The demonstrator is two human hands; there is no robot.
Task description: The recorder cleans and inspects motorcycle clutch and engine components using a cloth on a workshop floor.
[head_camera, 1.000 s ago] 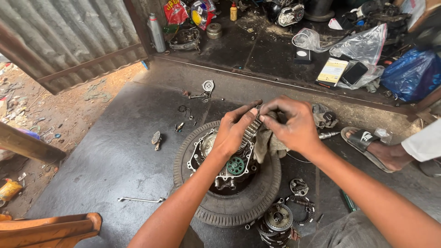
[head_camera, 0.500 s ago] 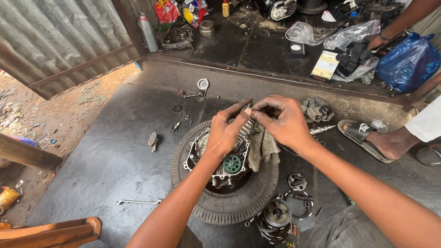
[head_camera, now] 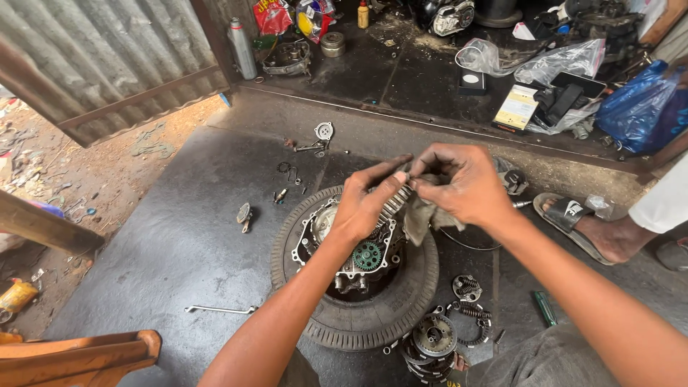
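Plates in a toothed metal stack [head_camera: 396,203] sat clamped between your hands above the engine case [head_camera: 355,247], which rested in a small tyre [head_camera: 358,315]. Your left hand [head_camera: 369,204] gripped one end; your right hand [head_camera: 459,183] pinched the other with a grey rag [head_camera: 423,218]. Clutch parts [head_camera: 433,337] lay near the tyre.
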